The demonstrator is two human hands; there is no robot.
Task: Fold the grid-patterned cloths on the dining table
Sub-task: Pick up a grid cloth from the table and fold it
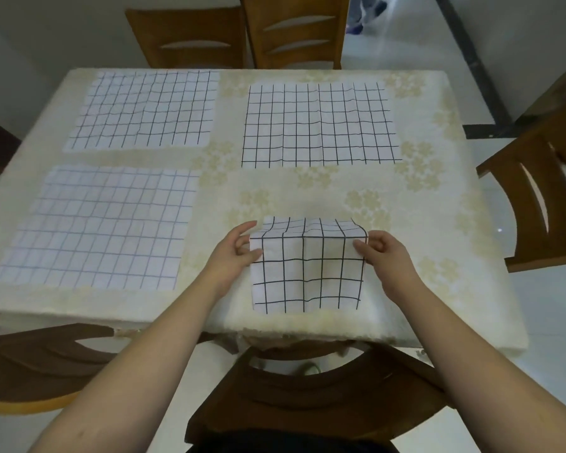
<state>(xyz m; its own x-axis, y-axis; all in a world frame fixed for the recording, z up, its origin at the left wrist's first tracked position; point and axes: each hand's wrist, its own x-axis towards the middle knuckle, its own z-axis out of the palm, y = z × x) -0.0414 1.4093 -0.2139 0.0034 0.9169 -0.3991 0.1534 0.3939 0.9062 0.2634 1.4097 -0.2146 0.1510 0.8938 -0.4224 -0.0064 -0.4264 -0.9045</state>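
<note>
Both hands, left [239,248] and right [378,250], pinch the side edges of the half-folded cloth [307,273] near the worktop's [275,191] front edge. If one grip slackens, the fold could land crooked, its grid lines misaligned.

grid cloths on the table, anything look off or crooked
Nothing is spilled or damaged. The far left cloth lies slightly skewed to the table edge; the near left cloth and far right cloth lie flat. The left hand and right hand pinch the half-folded cloth.
</note>
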